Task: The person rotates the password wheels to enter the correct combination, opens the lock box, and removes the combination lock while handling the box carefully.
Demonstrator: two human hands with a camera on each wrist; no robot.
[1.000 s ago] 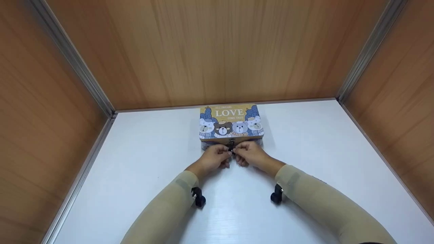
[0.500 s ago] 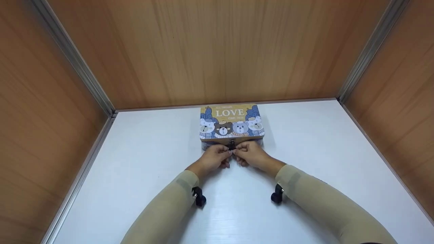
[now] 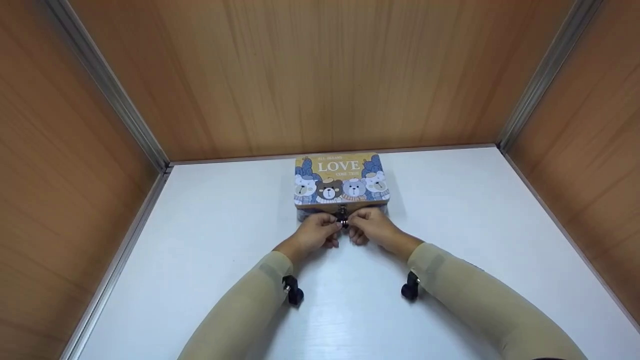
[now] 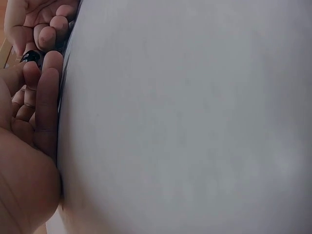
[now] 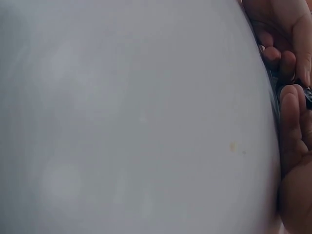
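Observation:
A tin box [image 3: 341,175] with cartoon bears and the word LOVE on its closed lid stands at the back of the table. At the clasp on its front hangs a small black combination padlock [image 3: 343,222]. My left hand [image 3: 314,233] pinches the padlock from the left. From the right, my right hand [image 3: 375,228] has its thumb and curled fingers on it. White marks show on the black padlock [image 4: 31,56] in the left wrist view. Only part of the padlock [image 5: 308,97] shows at the edge of the right wrist view; fingers hide the rest.
The white tabletop [image 3: 225,225] lies under both forearms. Behind the box rises a wooden back panel [image 3: 330,75], with wooden side panels left and right in metal framing. A black wrist camera [image 3: 294,291] is strapped to each sleeve.
My right thumb and fingertips have shifted slightly to the right, so more of the padlock shows between the hands. The left hand and the box stay in place.

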